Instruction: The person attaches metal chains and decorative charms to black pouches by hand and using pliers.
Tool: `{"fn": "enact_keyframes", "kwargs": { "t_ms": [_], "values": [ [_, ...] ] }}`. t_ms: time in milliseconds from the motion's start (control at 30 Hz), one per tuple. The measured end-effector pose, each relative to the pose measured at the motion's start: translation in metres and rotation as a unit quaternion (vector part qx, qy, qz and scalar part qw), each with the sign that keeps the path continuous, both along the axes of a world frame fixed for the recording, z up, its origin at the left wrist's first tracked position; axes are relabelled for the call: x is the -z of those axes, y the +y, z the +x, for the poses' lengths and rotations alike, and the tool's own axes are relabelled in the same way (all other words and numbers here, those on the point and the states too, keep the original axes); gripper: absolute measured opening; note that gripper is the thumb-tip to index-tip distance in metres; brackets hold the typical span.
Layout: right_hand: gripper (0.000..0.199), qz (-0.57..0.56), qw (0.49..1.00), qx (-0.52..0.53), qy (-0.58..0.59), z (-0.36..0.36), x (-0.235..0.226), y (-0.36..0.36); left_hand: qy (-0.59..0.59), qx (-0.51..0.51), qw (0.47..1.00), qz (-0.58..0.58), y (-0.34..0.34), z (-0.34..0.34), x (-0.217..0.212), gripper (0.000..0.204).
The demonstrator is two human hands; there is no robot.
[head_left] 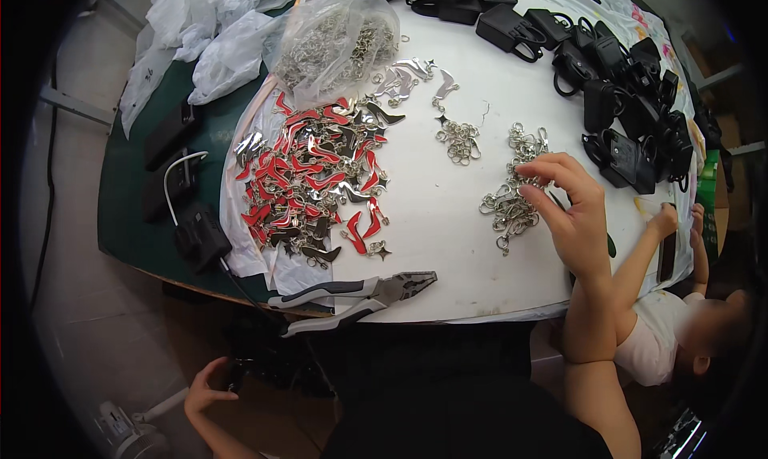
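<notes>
My right hand (572, 211) hovers at the right edge of a pile of silver clasps and rings (512, 211). Its thumb and forefinger are curved and apart, and I see nothing held between them. Down below the table's left front edge, my left hand (206, 391) has its fingers spread beside something dark that I cannot make out. A large heap of red and black high-heel shoe charms (308, 171) lies left of centre. Between the two piles is a smaller bunch of silver clasps (460, 143), near a few silver shoe charms (396, 83).
Pliers (376, 295) lie across the front edge. A clear bag of metal fittings (340, 47) stands behind the charms. Black power adapters (600, 75) crowd the back right. A black box with a white cable (200, 235) sits left. Another person (660, 335) is at the right edge.
</notes>
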State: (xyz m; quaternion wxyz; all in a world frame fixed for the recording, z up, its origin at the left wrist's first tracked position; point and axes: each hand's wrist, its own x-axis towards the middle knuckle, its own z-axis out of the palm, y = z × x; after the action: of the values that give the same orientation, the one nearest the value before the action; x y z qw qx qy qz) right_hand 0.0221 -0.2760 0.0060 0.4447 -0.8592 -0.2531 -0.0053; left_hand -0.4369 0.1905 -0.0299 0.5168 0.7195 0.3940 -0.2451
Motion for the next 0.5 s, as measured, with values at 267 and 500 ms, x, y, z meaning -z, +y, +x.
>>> {"fn": "enact_keyframes", "kwargs": {
  "t_ms": [267,500],
  "values": [
    [0.007,-0.074,0.996,-0.043,-0.006,0.007,0.000,0.019,-0.274,0.310,0.909,-0.051,-0.059,0.171,-0.081,0.065],
    [0.013,-0.153,0.986,-0.062,0.023,0.019,-0.007,0.021,-0.400,0.447,0.772,0.212,-0.172,0.295,-0.073,0.055]
  ]
}}
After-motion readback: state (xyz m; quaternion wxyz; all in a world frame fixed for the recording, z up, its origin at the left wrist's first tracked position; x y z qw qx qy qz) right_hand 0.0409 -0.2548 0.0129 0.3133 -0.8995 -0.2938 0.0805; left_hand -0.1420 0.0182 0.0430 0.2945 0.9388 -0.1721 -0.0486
